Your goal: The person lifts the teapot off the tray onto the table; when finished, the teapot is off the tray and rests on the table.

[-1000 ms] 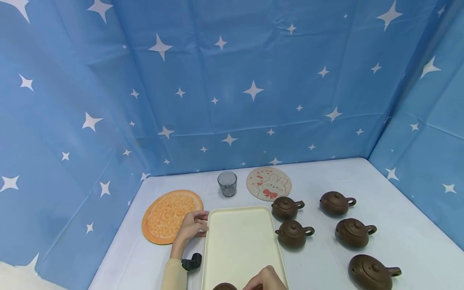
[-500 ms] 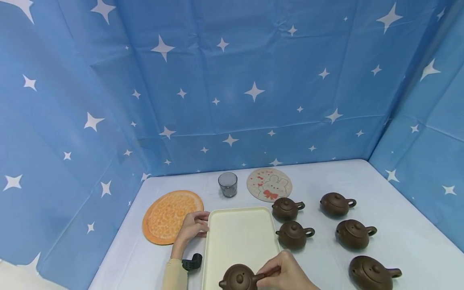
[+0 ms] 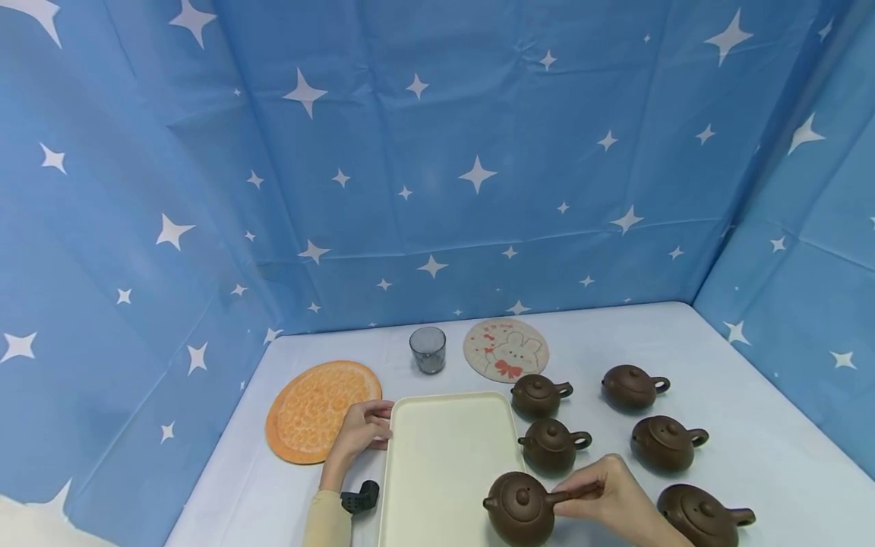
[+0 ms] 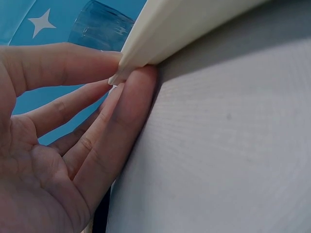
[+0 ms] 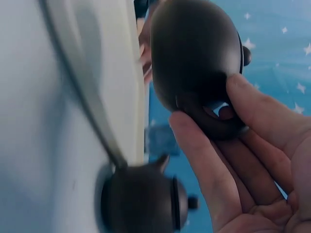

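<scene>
By its handle, my right hand [image 3: 601, 494] holds a dark brown teapot [image 3: 519, 509] over the right side of the cream tray [image 3: 451, 456]. In the right wrist view the teapot [image 5: 194, 53] is raised off the tray, thumb and fingers pinching the looped handle [image 5: 214, 124]. My left hand [image 3: 358, 433] is at the tray's left edge. The left wrist view shows that hand [image 4: 82, 126] pinching the tray rim [image 4: 141, 48] between thumb and fingertips. Two similar teapots, a rear one [image 3: 538, 395] and a nearer one [image 3: 552, 447], stand just right of the tray.
Further right, three more brown teapots stand in a column: far [image 3: 630, 387], middle [image 3: 664, 443] and near [image 3: 704, 516]. A grey glass [image 3: 428, 351] and a round rabbit mat [image 3: 506, 351] lie behind the tray. An orange-slice mat [image 3: 321, 414] is at left.
My right hand has come up from the front edge with the teapot and moved right, from over the tray's middle to its right side. The left hand has stayed at the tray.
</scene>
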Motion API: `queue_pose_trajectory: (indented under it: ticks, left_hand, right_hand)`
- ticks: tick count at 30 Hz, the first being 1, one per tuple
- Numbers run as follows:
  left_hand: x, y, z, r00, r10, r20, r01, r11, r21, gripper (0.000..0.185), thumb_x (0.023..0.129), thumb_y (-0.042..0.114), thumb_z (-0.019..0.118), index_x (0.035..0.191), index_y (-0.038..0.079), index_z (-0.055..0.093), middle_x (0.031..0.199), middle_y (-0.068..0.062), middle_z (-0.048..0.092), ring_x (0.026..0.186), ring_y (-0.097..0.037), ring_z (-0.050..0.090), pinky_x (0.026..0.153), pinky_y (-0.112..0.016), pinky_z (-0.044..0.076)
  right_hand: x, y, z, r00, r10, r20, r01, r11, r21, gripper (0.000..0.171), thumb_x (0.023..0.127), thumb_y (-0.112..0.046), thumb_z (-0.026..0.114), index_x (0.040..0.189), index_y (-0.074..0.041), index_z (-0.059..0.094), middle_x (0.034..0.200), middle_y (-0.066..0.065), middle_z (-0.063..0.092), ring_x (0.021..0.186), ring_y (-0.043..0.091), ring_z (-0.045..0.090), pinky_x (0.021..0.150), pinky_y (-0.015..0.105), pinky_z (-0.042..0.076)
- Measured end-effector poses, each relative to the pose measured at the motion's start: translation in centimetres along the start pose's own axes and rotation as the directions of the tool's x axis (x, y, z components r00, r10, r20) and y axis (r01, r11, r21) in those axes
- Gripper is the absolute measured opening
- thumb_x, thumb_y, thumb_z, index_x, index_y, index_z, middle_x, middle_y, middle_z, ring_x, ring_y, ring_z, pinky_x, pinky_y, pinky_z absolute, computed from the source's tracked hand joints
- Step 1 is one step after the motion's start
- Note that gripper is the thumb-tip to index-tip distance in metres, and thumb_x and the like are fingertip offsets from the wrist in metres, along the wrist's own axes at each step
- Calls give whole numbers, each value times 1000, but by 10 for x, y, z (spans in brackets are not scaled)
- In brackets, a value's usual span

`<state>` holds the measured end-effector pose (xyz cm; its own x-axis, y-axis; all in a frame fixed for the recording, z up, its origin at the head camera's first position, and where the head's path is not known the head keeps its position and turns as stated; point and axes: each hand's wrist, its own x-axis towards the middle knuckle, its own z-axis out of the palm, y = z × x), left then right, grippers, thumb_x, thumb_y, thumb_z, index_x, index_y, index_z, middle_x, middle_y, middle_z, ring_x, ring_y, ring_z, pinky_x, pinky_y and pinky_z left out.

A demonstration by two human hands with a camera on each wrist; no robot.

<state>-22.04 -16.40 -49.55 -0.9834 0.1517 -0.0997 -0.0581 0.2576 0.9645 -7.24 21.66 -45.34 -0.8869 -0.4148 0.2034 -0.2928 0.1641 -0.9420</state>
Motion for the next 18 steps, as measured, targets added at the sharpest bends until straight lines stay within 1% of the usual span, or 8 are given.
queue_pose_trajectory:
  ticks: [2, 4, 7, 9, 13, 18]
  left_hand:
    - [0, -1, 0, 1000, -7, 3, 7, 1000, -9, 52, 71, -13, 61, 122, -9, 58, 102, -19, 59, 74, -18, 61, 58, -35, 59]
    - [0, -1, 0, 1000, -5, 8, 6, 1000, -13, 52, 70, -13, 62, 122, -9, 58, 103, -19, 59, 74, -17, 61, 59, -35, 59]
    - [-1, -2, 1, 1000, -1, 11, 2, 1000, -22, 53, 70, -13, 63, 122, -9, 58, 104, -19, 59, 74, -17, 61, 58, -35, 59]
    - [0, -2, 1, 1000, 4, 9, -3, 1000, -23, 53, 70, -13, 62, 122, -10, 58, 104, -20, 59, 74, -17, 61, 58, -35, 59]
    - [0, -1, 0, 1000, 6, 9, -6, 1000, -16, 53, 71, -13, 62, 123, -10, 57, 105, -20, 59, 75, -18, 62, 58, -34, 59]
    - [1, -2, 0, 1000, 3, 10, -3, 1000, -16, 54, 71, -13, 64, 124, -10, 56, 106, -22, 58, 75, -19, 62, 58, -36, 59]
  right_hand:
    - [-5, 3, -9, 1000, 25, 3, -25, 999, -36, 16, 80, -7, 74, 90, 5, 75, 85, 4, 74, 75, 10, 70, 60, 32, 60]
    - [-10, 5, -17, 997, 71, 8, -71, 996, -59, 17, 80, -11, 74, 90, 3, 76, 85, 3, 75, 76, 9, 70, 61, 31, 59]
    - [-17, 9, -28, 988, 151, 16, -149, 986, -75, 21, 81, -16, 75, 92, 2, 76, 86, 1, 75, 77, 8, 69, 63, 30, 59]
    - [-21, 12, -34, 982, 185, 24, -183, 980, -83, 23, 81, -18, 74, 94, 2, 76, 87, 1, 75, 78, 8, 69, 65, 29, 59]
    - [-29, 18, -42, 975, 216, 41, -212, 973, -94, 25, 81, -18, 74, 96, 2, 75, 88, 1, 75, 79, 9, 69, 67, 28, 59]
    - [-34, 22, -46, 967, 250, 56, -244, 965, -96, 24, 80, -16, 75, 95, 2, 75, 87, 1, 75, 77, 10, 69, 67, 27, 58]
